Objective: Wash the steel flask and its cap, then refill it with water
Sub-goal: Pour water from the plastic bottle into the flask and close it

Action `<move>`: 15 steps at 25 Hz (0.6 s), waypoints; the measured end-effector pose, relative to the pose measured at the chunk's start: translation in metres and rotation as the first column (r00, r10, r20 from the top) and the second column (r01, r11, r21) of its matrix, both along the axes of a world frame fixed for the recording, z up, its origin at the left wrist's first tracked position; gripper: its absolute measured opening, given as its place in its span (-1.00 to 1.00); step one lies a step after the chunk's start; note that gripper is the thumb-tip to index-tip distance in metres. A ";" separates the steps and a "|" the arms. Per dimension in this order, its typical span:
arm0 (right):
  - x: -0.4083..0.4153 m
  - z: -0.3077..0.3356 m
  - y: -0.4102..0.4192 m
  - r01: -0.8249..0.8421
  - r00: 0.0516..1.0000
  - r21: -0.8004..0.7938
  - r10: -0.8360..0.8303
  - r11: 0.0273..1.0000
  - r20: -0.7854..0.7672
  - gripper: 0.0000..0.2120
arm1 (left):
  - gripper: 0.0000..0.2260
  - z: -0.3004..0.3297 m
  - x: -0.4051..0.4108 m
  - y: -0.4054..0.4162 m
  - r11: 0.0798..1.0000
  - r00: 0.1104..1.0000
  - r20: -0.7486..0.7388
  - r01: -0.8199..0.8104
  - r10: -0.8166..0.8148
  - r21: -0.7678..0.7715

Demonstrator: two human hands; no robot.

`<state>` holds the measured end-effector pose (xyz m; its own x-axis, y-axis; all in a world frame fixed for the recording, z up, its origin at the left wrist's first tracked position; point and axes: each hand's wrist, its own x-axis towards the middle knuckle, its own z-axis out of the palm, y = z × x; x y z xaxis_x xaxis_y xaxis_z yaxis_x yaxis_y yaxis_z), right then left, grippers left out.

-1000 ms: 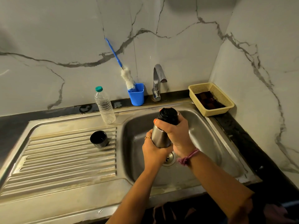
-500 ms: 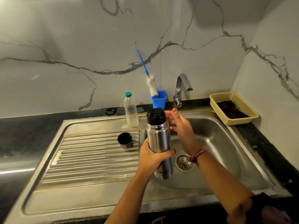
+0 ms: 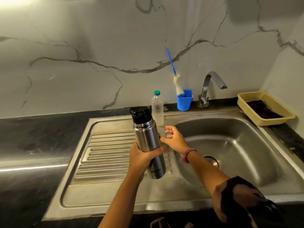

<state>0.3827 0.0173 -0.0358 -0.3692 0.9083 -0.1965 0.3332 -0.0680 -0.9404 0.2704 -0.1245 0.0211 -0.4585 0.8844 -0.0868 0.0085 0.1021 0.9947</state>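
My left hand [image 3: 142,156] grips the steel flask [image 3: 147,140] around its middle and holds it upright above the drainboard [image 3: 107,155], just left of the sink basin [image 3: 230,145]. A black stopper lid [image 3: 139,115] sits on the flask's mouth. My right hand [image 3: 174,138] is beside the flask on its right, fingers spread, holding nothing. The small black cup cap seen earlier on the drainboard is hidden behind the flask.
A clear plastic bottle with a green cap [image 3: 157,108] stands behind the flask. A blue holder [image 3: 184,100] with a bottle brush [image 3: 177,84] is by the wall. The tap [image 3: 212,84] is turned toward the basin. A yellow basket [image 3: 266,107] sits at the right.
The flask has moved left from over the basin to over the drainboard. My right hand has left the flask's top and dropped to its right side, open.
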 end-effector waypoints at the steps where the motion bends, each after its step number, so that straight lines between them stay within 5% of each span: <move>1: -0.008 -0.005 0.000 -0.022 0.999 0.013 0.021 1.000 0.047 -0.28 | -0.53 -0.002 -0.009 -0.002 1.000 1.000 0.003 -0.010 0.010 -0.001; 6: -0.040 -0.027 0.005 -0.035 0.972 0.077 0.016 0.996 0.236 0.08 | -0.44 -0.006 -0.043 -0.005 0.999 0.999 0.001 -0.042 0.042 -0.023; 10: -0.052 -0.038 0.007 0.034 0.964 0.090 -0.057 0.995 0.260 -0.17 | -0.51 -0.010 -0.057 -0.003 0.999 1.000 -0.009 -0.022 0.022 -0.033; 15: -0.027 -0.026 0.007 0.148 0.984 0.049 -0.152 0.988 0.096 -0.33 | -0.47 -0.017 -0.060 0.004 0.998 1.000 -0.001 -0.004 0.004 -0.056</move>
<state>0.3555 0.0244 -0.0622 -0.2084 0.9602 -0.1860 0.4141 -0.0856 -0.9062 0.2099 -0.1205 0.0042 -0.4618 0.8765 -0.1361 0.0086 0.1579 0.9874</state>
